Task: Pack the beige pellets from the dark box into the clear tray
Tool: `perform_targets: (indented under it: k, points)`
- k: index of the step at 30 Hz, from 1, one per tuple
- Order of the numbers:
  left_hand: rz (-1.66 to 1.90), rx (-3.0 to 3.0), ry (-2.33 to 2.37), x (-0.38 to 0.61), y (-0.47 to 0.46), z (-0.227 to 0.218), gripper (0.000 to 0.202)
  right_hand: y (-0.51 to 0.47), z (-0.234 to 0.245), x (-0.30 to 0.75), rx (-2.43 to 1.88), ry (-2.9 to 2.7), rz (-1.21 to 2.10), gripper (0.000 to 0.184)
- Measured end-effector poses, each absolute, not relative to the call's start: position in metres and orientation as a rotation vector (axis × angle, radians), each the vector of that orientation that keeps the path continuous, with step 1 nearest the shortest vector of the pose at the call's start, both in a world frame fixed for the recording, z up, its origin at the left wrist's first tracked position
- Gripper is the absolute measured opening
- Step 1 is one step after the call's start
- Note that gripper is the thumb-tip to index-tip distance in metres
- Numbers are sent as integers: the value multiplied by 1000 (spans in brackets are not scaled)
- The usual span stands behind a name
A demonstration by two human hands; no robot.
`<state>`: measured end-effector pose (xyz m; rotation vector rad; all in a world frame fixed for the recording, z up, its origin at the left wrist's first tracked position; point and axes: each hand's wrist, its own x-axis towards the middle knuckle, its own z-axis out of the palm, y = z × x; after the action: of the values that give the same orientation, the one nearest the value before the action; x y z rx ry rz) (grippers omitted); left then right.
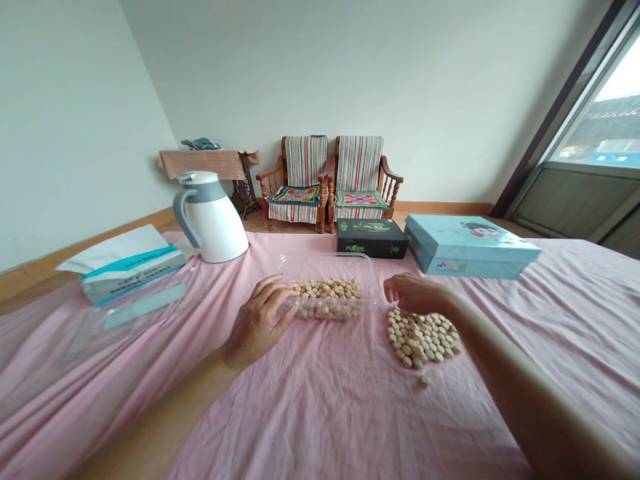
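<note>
Step in hand looks like one-by-one handling at a loose pile of small, pale-beige, rounded pcs (423, 340): R hand (417, 293) is over its far edge, fingers curled in; can't tell if they've got hold of a pc. L hand (260, 323) is at the left side of a clear, rectangular plastic box (371, 275), fingers loosely spread against it, prob steadying, w/ no pc visibly gripped. Next move prob calls for a light pinch w/o scattering neighbours. Box stands mid-view on a wrinkled pink cloth (330, 407); pile lies to its right, a bit nearer the wearer. Pile looks matte, flattish, approx even-sized; similar beige pcs (327, 290) fill the box's lower part, & 1 stray beige pc (424, 381) sits just off the pile's near edge
</note>
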<state>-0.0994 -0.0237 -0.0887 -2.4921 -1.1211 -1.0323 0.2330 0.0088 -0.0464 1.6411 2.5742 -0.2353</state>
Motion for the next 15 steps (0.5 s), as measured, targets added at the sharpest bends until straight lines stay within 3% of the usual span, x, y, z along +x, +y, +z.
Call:
perform_targets:
  k: [6, 12, 15]
  points:
    - [-1017, -2494, -1121, -101, -24, -89, 20, 12, -56, 232, 1612, 2535, -214, 23]
    - [-1019, -2502, -1129, -100, -23, -90, 20, 18, -38, 236, 2046, 2740, -86, 14]
    - [-1025, -2500, -1128, -100, -23, -90, 20, 15, -30, 227, 2104, 3100, -394, 9]
